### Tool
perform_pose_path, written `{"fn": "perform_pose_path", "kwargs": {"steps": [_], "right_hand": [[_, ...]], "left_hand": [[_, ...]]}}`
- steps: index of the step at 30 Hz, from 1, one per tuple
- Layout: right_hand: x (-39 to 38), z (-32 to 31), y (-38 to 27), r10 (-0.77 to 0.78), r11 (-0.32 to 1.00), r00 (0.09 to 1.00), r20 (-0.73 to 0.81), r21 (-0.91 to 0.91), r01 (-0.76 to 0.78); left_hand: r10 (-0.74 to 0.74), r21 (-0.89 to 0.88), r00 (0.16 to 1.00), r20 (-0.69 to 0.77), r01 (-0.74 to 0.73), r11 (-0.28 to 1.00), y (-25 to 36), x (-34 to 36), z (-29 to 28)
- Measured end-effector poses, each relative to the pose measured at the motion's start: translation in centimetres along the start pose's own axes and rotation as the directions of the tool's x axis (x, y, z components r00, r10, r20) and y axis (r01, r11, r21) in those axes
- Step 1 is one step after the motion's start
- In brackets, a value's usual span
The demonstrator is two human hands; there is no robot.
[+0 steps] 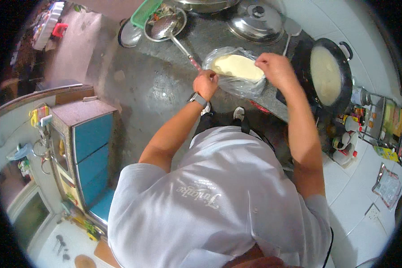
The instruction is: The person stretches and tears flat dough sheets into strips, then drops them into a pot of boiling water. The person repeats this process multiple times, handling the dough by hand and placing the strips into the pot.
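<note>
A flat, pale yellow sheet (234,63) lies in a crumpled clear plastic bag (242,90) at the counter's edge. My left hand (205,84) has its fingers closed on the bag's near left edge. At the yellow sheet's right edge, my right hand (274,70) is pinched; whether it grips sheet or plastic I cannot tell. Just left of the bag, the red handle of a perforated steel skimmer (164,27) points toward my left hand; its head rests on a bowl of scraps.
A black wok (326,73) of pale liquid sits at right beside bottles (346,156) and a rack. Steel lids (257,27) and a green basket (143,12) top the dark counter (205,33). A blue-fronted cabinet (92,161) stands at left. My shoes show below the bag.
</note>
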State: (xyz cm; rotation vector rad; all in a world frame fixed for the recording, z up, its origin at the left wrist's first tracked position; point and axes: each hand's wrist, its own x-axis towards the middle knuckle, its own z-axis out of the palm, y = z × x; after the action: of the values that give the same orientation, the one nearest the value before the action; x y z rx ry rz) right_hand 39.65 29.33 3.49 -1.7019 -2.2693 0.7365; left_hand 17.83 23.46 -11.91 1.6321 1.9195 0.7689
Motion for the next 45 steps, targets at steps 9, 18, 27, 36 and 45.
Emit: {"fn": "perform_pose_path", "kwargs": {"steps": [9, 18, 27, 36, 45], "right_hand": [[6.5, 17.9, 2.9, 0.057, 0.998, 0.998, 0.033, 0.034, -0.058], [8.5, 21.0, 2.5, -0.022, 0.998, 1.000, -0.011, -0.067, 0.021], [9.3, 19.8, 2.7, -0.387, 0.893, 0.912, 0.134, -0.192, 0.407], [10.6, 18.8, 2.0, -0.381, 0.838, 0.878, 0.288, -0.293, 0.460], [11.4, 18.7, 2.2, -0.372, 0.870, 0.879, 0.299, -0.219, 0.443]], "left_hand": [[-0.155, -0.107, 0.987, 0.045, 0.159, 0.981, -5.6, -0.1, -1.0], [-0.331, -0.204, 0.939, 0.093, 0.343, 0.917, -4.7, 1.2, 0.3], [-0.412, -0.188, 0.911, 0.029, 0.410, 0.893, -6.1, 2.4, 1.8], [-0.478, -0.210, 0.875, 0.076, 0.482, 0.850, -7.0, 1.9, 2.4], [-0.497, -0.263, 0.859, 0.127, 0.512, 0.818, -6.0, 1.8, 0.9]]}}
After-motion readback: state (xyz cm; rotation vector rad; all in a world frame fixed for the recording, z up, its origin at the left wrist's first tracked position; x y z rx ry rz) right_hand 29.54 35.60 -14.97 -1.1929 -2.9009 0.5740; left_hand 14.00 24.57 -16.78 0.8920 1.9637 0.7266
